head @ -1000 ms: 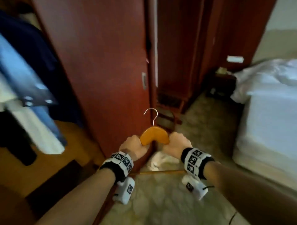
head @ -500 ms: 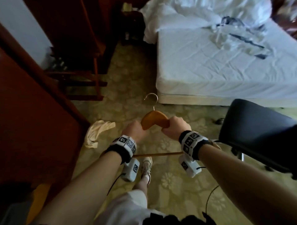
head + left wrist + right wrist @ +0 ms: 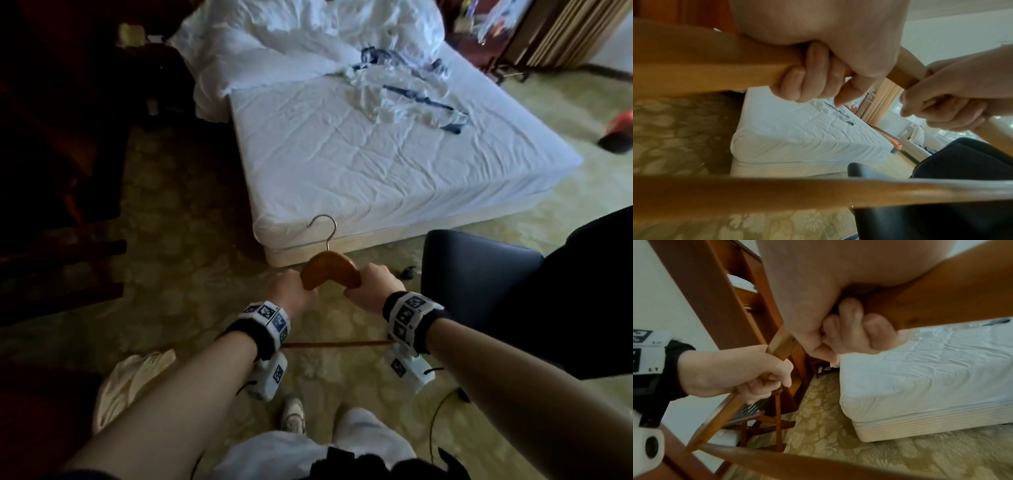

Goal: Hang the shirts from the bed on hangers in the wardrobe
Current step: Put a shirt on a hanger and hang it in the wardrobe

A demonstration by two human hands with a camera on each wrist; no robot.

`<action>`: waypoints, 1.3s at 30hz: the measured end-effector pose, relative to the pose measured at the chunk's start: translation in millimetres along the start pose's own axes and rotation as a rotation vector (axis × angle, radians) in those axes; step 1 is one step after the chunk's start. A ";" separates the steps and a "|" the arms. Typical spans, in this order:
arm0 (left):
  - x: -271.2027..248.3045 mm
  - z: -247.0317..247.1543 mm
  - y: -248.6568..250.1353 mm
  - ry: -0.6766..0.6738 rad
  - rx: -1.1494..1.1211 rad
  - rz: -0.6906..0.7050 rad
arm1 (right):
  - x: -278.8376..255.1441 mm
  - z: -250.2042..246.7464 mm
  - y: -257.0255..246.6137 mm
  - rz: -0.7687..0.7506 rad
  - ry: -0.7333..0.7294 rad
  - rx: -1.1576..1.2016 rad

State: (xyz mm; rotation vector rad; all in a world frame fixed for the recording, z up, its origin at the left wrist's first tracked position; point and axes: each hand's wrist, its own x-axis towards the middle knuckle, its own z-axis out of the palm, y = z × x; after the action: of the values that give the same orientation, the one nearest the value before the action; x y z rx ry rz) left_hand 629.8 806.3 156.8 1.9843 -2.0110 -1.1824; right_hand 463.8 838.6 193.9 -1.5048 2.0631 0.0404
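Note:
Both hands hold a wooden hanger [image 3: 330, 270] with a metal hook, level in front of me above the carpet. My left hand [image 3: 291, 294] grips its left arm, fingers [image 3: 807, 81] curled round the wood [image 3: 705, 73]. My right hand [image 3: 371, 289] grips the right arm, fingers [image 3: 855, 331] wrapped round the hanger [image 3: 941, 293]. A crumpled white shirt with dark blue trim [image 3: 404, 92] lies on the far part of the white bed [image 3: 359, 154], well beyond the hanger. The wardrobe is out of view.
A black chair [image 3: 479, 284] stands close on the right, by my right forearm. A cream cloth [image 3: 137, 380] lies on the carpet at lower left. Dark wooden furniture [image 3: 68, 171] lines the left side, with a wooden folding rack [image 3: 764, 421]. A rumpled duvet [image 3: 291, 37] heaps at the bed's head.
My view has swung from the wardrobe door round to the bed, which now lies nearer and fuller in view. Both hands kept their grip on the hanger throughout.

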 end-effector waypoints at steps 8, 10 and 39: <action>147.3 -12.7 98.5 -0.072 0.186 0.148 | 124.5 -79.4 39.6 0.125 0.027 0.118; 188.5 -12.9 128.9 -0.081 0.202 0.170 | 163.8 -99.4 55.3 0.156 0.042 0.151; 674.1 -11.7 514.6 -0.218 0.408 0.356 | 618.1 -400.5 228.0 0.417 0.074 0.489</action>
State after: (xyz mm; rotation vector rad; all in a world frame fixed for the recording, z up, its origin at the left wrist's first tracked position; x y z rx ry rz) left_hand 107.9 137.8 150.0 1.5775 -2.7575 -1.0044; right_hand -30.9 247.6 170.5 -0.7852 2.2046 -0.3383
